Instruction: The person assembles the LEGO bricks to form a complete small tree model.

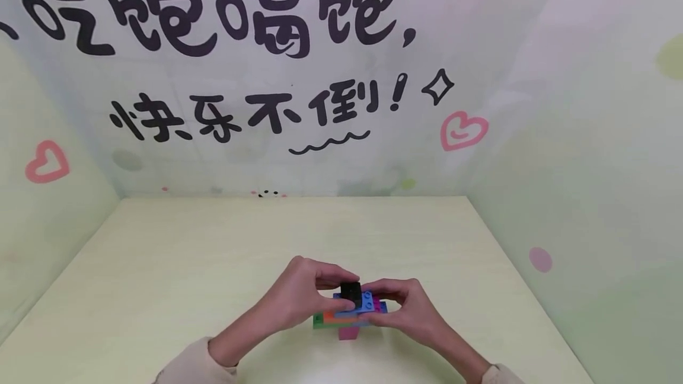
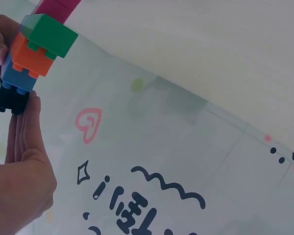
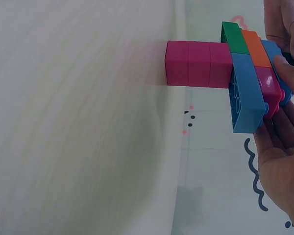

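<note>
A stack of toy building blocks stands on the table in the head view. A black block (image 1: 350, 293) tops it, pinched between the fingers and thumb of my left hand (image 1: 299, 295). Directly below is a blue block (image 1: 367, 301), which my right hand (image 1: 416, 313) holds at its right side. In the right wrist view a magenta column (image 3: 198, 63) carries a green block (image 3: 235, 38) beside a wider blue block (image 3: 247, 93). Above those are an orange block (image 3: 256, 48) and a magenta block (image 3: 268, 88). The black block is mostly hidden there.
The pale wooden table (image 1: 213, 253) extends around the stack. A back wall (image 1: 320, 170) with black lettering and pink hearts closes it off, and a side wall (image 1: 597, 194) rises along the right edge.
</note>
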`<action>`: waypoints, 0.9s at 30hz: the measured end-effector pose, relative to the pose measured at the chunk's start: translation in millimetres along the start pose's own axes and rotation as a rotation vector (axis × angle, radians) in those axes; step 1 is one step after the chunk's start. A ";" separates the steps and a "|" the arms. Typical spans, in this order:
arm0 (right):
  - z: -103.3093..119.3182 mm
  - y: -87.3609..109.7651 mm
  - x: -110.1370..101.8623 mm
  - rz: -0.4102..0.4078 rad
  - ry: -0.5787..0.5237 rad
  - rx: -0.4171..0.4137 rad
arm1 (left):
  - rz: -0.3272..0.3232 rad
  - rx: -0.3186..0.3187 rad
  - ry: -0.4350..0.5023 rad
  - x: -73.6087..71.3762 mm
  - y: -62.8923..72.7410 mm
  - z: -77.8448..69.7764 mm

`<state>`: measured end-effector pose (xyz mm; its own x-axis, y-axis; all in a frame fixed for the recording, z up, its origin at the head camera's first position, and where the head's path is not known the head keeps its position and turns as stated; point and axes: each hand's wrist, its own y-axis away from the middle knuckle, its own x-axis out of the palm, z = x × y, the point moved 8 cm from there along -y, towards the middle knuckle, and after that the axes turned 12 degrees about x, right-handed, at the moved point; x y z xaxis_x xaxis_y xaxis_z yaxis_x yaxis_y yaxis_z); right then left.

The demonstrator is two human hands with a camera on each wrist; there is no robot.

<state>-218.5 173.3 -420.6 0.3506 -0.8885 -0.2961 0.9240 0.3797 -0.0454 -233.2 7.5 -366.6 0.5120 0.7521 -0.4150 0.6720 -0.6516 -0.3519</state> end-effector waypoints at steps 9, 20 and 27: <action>0.5 1.2 0.4 -0.007 -0.012 -0.012 | 0.031 0.047 -0.043 8.1 0.1 -5.1; 2.4 3.1 -0.4 -0.010 -0.002 -0.031 | -0.024 0.069 0.018 13.1 4.9 -3.6; 1.4 1.2 -0.8 -0.009 0.001 0.001 | -0.144 -0.098 0.182 14.1 15.8 17.9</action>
<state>-217.4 174.1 -419.1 0.3416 -0.8917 -0.2970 0.9275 0.3709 -0.0468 -225.0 6.1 -393.0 0.4892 0.8477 -0.2051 0.7893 -0.5304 -0.3094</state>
